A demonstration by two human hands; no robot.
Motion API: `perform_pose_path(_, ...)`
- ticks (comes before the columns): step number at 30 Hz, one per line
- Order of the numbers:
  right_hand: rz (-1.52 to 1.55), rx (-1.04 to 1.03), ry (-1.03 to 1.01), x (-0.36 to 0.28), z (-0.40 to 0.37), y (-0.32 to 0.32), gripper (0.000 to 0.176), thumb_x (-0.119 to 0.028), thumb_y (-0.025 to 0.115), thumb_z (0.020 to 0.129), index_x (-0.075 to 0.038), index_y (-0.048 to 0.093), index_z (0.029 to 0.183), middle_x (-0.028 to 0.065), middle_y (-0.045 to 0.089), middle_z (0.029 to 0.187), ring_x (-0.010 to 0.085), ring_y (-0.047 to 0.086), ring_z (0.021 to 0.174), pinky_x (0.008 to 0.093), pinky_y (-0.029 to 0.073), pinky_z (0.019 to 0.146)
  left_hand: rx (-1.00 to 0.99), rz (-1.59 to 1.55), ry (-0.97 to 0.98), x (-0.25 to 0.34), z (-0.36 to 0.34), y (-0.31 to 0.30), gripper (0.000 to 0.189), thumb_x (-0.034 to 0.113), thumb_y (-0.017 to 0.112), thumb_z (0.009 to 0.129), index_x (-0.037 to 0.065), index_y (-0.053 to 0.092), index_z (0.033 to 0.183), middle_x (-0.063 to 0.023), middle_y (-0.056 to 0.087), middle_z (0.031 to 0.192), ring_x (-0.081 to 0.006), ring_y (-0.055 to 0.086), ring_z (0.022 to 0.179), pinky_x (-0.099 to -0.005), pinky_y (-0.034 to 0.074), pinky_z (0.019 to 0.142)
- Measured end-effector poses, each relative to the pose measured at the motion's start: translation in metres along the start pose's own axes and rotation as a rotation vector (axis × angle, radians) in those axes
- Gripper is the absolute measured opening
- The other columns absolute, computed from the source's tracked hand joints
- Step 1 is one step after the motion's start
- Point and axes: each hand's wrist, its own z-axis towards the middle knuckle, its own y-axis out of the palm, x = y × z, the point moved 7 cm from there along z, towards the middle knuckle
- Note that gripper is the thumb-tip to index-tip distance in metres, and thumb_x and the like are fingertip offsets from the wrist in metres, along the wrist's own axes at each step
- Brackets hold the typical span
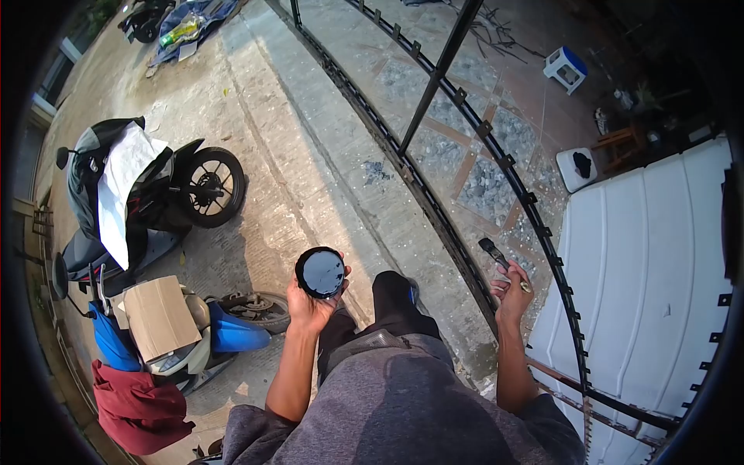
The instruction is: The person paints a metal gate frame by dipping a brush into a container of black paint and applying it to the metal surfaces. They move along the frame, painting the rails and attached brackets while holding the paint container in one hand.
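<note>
Centre of the frame, viewed from high above the pavement: left hand [310,304] is cupped under an open can [320,273] of glossy black paint and grasps it from below. Right hand [513,293] is clenched on a brush [494,253], bristles up, just beside the black metal rail [435,213] that curves from upper middle to lower right. Both hands are full and neither grips the rail, so from this height a lost footing looks like the main hazard. The can is lidless and held out over the drop. A tilt or knock from the knee [395,298] would probably spill it on the concrete, perhaps as far as the blue scooter [229,335] and the cardboard box [159,318] at lower left. Small upright tabs along the outer rail pass close to the right forearm and could snag it. Drips from the brush might mark the white panel [643,263] at right. Black motorbike [147,194] is parked well apart, at left. Writing: none readable. The can shows only its top, the box face is blank, and no brand is legible on either bike.
</note>
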Motion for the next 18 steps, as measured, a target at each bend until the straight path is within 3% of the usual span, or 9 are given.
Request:
perform_pose_path(10,0.024,0.565,0.193,0.096,-0.038,-0.027,0.026,-0.020,0.062,0.093,-0.005,0.065,0.115,0.0131,0.070,0.095,0.0173,0.064,0.055,0.0269,0.049,0.045,-0.035,0.089,-0.185,0.119,0.109,0.047,0.051,0.037,0.038,0.101,-0.002,0.050,0.132,-0.0192,0.059,0.127,-0.0391,0.064,0.106,-0.0447,0.060,0.081)
perform_pose_path(18,0.104,0.648,0.203,0.098,0.004,0.057,0.024,-0.012,0.063,0.088,-0.001,0.066,0.110,0.0128,0.071,0.090,0.0186,0.064,0.053,0.0272,0.049,0.043,-0.121,0.117,-0.306,0.160,0.198,0.091,0.051,0.035,0.043,0.100,-0.002,0.047,0.135,-0.0190,0.055,0.131,-0.0406,0.060,0.112,-0.0467,0.057,0.089)
